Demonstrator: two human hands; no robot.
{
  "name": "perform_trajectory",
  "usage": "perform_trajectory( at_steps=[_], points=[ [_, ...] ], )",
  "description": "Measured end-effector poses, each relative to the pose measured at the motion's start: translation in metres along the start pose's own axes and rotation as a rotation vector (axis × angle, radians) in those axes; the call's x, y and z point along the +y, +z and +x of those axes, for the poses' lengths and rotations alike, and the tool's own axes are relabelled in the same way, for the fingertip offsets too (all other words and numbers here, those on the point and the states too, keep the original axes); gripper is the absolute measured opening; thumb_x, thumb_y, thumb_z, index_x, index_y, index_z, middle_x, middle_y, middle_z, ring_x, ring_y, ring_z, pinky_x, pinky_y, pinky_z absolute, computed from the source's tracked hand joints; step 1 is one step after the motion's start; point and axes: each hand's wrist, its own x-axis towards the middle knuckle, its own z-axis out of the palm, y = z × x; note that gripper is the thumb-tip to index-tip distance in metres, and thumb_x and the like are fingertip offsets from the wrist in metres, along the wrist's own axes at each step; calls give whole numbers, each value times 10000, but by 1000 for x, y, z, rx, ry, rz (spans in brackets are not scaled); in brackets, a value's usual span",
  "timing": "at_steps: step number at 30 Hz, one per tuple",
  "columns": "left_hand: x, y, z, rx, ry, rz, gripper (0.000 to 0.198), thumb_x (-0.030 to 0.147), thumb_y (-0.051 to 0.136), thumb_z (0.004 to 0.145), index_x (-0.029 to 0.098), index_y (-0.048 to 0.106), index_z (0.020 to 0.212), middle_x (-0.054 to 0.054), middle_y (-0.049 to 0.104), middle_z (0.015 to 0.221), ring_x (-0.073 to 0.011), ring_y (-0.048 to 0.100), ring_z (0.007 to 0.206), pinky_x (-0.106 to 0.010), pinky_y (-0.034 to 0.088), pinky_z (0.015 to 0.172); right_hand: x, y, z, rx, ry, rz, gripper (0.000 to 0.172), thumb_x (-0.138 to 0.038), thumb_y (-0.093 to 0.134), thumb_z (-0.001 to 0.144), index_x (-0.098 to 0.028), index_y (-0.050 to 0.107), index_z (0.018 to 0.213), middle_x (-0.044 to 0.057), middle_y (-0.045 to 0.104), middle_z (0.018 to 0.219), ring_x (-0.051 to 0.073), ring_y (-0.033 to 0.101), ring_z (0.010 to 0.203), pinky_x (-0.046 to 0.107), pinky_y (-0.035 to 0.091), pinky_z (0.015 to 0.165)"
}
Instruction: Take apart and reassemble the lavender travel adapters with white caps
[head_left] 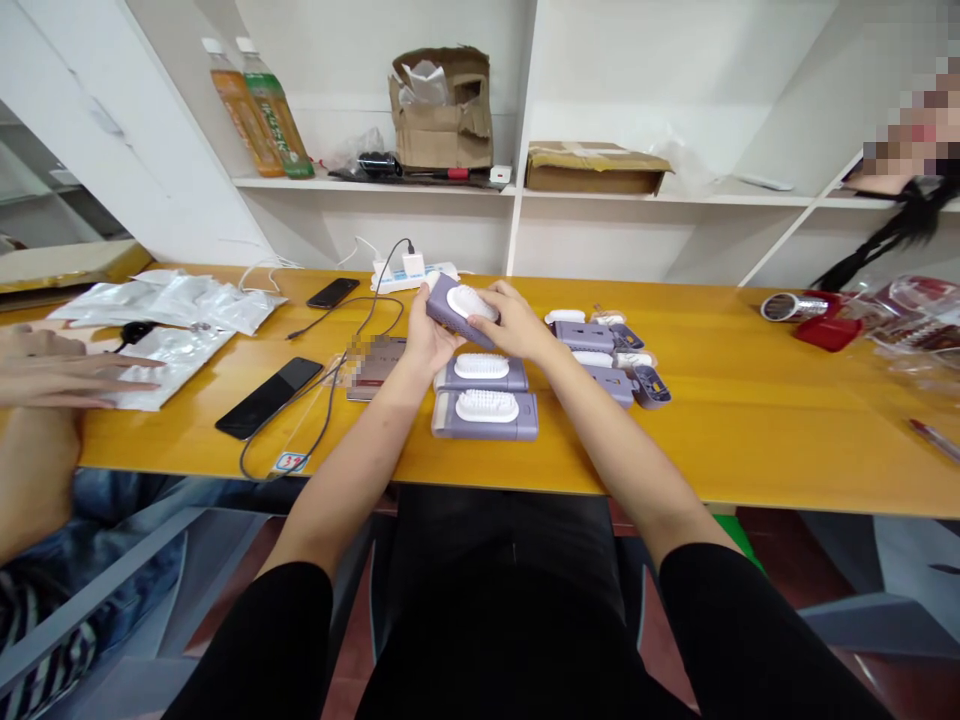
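My left hand [426,338] and my right hand [514,322] together hold a purple device with a white bristled head [457,305], lifted a little above the yellow table [750,420]. The fingers of both hands are wrapped round its ends. Directly below lie two more of the same purple devices [481,373] [486,414], side by side near the front edge. To the right of my right hand sit several smaller purple parts and white caps [611,352].
Two black phones [268,396] [332,292] with a cable and a white power strip [409,275] lie to the left. Another person's hand [52,365] rests on silver foil bags [169,305] at far left. Shelves behind hold bottles [259,105] and cardboard boxes [442,110]. A red object [825,325] lies far right.
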Motion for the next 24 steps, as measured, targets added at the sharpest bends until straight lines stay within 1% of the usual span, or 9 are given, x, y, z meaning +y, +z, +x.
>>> perform_trajectory(
  at_steps=[3, 8, 13, 17, 19, 21, 22, 24],
  points=[
    [0, 0, -2, 2, -22, 1, 524, 618, 605, 1123, 237, 757, 1449, -114, 875, 1245, -314, 826, 1183, -437, 682, 1052, 3, 3, 0, 47, -11, 8, 498, -458, 678, 1099, -193, 779, 1508, 150, 686, 1245, 389, 664, 1256, 571, 538, 1209],
    [-3, 1, -6, -7, -15, 21, 502, 589, 605, 1132, 221, 755, 1439, -125, 870, 1267, -319, 823, 1224, -469, 665, 1110, 5, 6, 1, 105, -13, 74, 406, -403, 728, 1050, -196, 849, 1378, 136, 718, 1210, 376, 697, 1200, 564, 557, 1181],
    [-7, 3, -6, -62, -26, 12, 562, 652, 592, 1147, 228, 745, 1484, -128, 868, 1313, -317, 820, 1276, -477, 656, 1144, 6, 4, 2, 142, 37, 132, 361, -371, 749, 1019, -223, 884, 1318, 114, 747, 1205, 357, 729, 1171, 554, 584, 1158],
    [-6, 3, -6, -90, -27, 11, 593, 697, 561, 1160, 237, 751, 1481, -127, 871, 1332, -329, 805, 1334, -482, 656, 1167, 5, 3, 2, 158, 67, 170, 428, -363, 759, 1007, -217, 870, 1393, 119, 777, 1251, 350, 753, 1183, 570, 584, 1190],
    [-4, 3, -6, -91, -4, 15, 620, 717, 538, 1164, 230, 759, 1477, -139, 864, 1356, -338, 790, 1366, -492, 652, 1179, 6, 3, 3, 151, 68, 190, 524, -373, 795, 979, -215, 832, 1477, 133, 793, 1349, 363, 752, 1254, 588, 574, 1227],
    [-3, 3, -7, -89, 20, 15, 650, 734, 529, 1160, 219, 763, 1481, -158, 854, 1379, -351, 773, 1396, -505, 647, 1191, 7, 3, 4, 128, 57, 212, 650, -376, 851, 926, -225, 783, 1554, 146, 783, 1491, 384, 737, 1348, 607, 568, 1252],
    [-2, 3, -7, -90, 27, 15, 656, 737, 534, 1157, 218, 761, 1488, -165, 849, 1387, -358, 766, 1411, -513, 643, 1198, 8, 3, 5, 125, 56, 222, 685, -364, 863, 907, -232, 768, 1573, 145, 771, 1549, 391, 728, 1389, 614, 566, 1260],
    [-2, 3, -7, -95, 26, 18, 641, 726, 553, 1151, 230, 750, 1507, -167, 845, 1396, -367, 752, 1438, -529, 633, 1214, 10, 5, 5, 140, 73, 242, 680, -317, 845, 897, -250, 766, 1569, 123, 765, 1601, 387, 721, 1442, 616, 565, 1274]
  ],
)
